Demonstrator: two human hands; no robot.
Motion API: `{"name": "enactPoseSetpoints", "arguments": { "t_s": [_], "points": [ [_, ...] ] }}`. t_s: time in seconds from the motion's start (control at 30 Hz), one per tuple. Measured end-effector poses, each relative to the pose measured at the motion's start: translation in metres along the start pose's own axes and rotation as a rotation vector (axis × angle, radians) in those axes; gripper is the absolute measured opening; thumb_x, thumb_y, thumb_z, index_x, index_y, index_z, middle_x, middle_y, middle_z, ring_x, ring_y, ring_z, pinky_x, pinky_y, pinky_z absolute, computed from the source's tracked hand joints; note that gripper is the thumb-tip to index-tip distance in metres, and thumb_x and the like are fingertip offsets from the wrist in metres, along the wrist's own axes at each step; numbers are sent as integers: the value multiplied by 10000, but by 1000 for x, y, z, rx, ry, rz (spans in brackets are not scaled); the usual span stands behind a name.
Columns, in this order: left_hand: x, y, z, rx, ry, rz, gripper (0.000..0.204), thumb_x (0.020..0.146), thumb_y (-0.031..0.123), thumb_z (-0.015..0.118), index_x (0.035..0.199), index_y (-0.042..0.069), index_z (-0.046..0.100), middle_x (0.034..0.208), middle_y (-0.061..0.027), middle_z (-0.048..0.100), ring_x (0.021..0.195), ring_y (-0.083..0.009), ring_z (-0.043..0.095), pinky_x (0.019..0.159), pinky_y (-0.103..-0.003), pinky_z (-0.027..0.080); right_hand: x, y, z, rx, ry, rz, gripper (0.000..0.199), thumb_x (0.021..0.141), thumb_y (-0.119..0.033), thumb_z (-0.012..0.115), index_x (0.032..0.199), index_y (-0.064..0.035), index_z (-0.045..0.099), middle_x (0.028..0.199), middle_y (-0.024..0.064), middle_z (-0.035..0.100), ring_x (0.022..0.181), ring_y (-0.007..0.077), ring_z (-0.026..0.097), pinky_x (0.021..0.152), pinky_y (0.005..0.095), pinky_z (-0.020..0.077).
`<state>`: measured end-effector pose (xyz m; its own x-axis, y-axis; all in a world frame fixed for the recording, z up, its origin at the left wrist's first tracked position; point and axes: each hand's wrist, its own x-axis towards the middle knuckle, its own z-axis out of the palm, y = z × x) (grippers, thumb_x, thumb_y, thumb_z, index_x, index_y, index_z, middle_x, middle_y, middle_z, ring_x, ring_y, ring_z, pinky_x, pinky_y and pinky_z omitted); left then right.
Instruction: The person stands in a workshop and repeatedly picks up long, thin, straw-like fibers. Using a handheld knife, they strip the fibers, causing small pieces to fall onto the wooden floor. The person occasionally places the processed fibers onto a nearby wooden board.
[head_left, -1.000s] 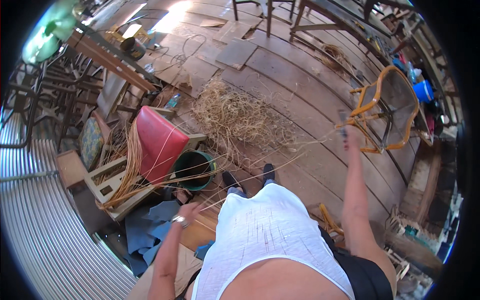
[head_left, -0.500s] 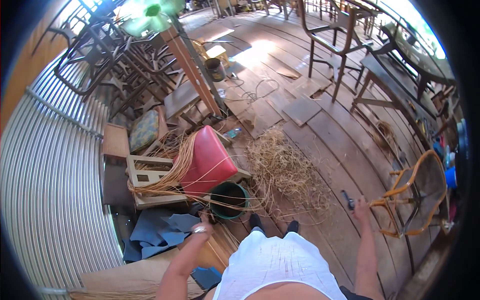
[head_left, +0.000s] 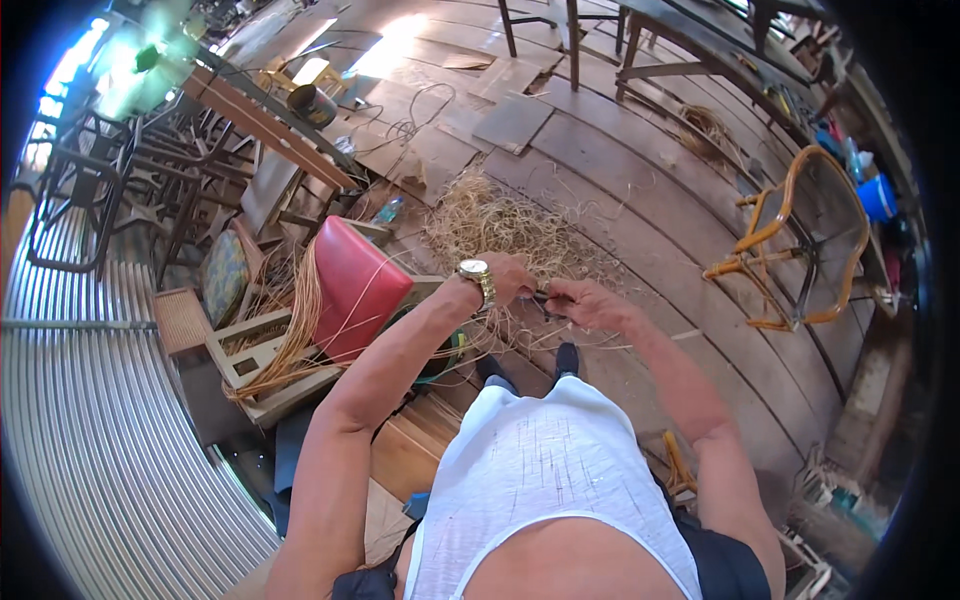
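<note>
My left hand [head_left: 512,277], a gold watch [head_left: 476,269] on its wrist, is closed in front of me, fingers pinched on what looks like thin rattan strands. My right hand [head_left: 594,304] meets it, fingers closed around a small dark hand tool [head_left: 541,297] whose exact kind is mostly hidden. Thin pale strands pass below both hands. Beyond them lies a heap of tangled rattan shavings [head_left: 505,222]. Left of my hands, a long rattan bundle [head_left: 306,300] drapes over a beige wooden frame [head_left: 245,367] beside a red cushion [head_left: 355,290]. My left forearm partly covers the green bucket [head_left: 452,352].
A rattan chair [head_left: 800,240] stands at the right, with a blue bucket [head_left: 877,198] behind it. Dark chair frames [head_left: 150,180] pile up at the left by a corrugated metal sheet [head_left: 90,430]. A fan [head_left: 147,58] is at the upper left. Loose boards [head_left: 512,122] lie on the plank floor.
My left hand has risen from beside the green bucket toward the middle. My right hand has swung in from the right with the dark tool, and the two now meet. The view has shifted right.
</note>
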<state>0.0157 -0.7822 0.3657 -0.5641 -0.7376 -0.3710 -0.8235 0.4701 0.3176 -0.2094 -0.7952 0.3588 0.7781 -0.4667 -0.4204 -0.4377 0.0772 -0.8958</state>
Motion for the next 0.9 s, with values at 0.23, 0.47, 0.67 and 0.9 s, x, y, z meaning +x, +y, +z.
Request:
{"name": "enactPoseSetpoints", "arguments": {
  "t_s": [0.23, 0.47, 0.67, 0.9],
  "points": [
    [24, 20, 33, -192, 593, -129, 372, 817, 227, 649, 1173, 149, 575, 1136, -136, 538, 1011, -342, 569, 843, -430, 488, 15, 50, 42, 57, 327, 92, 198, 914, -208, 613, 942, -20, 559, 669, 55, 602, 518, 135, 561, 472, 310, 443],
    [-41, 72, 140, -1966, 253, -898, 491, 904, 558, 524, 994, 82, 608, 815, -46, 645, 573, -92, 563, 455, -194, 384, 48, 78, 78, 167, 577, 71, 360, 877, -330, 631, 692, -26, 574, 520, 56, 565, 442, 129, 560, 433, 279, 431],
    [-56, 68, 178, -1620, 563, -683, 349, 945, 397, 548, 817, 73, 573, 664, 19, 518, 556, -80, 458, 479, -239, 353, 77, 83, 82, 325, 394, 232, 348, 869, -323, 639, 690, -32, 574, 534, 51, 569, 422, 140, 556, 389, 294, 428],
    [-347, 118, 265, -1219, 318, -1068, 253, 896, 292, 558, 856, 58, 646, 669, -65, 536, 623, -201, 501, 589, -334, 409, 68, 157, -131, 266, 783, 330, 298, 897, -367, 593, 803, -84, 583, 576, 49, 572, 352, 123, 444, 305, 274, 329]
  ]
}}
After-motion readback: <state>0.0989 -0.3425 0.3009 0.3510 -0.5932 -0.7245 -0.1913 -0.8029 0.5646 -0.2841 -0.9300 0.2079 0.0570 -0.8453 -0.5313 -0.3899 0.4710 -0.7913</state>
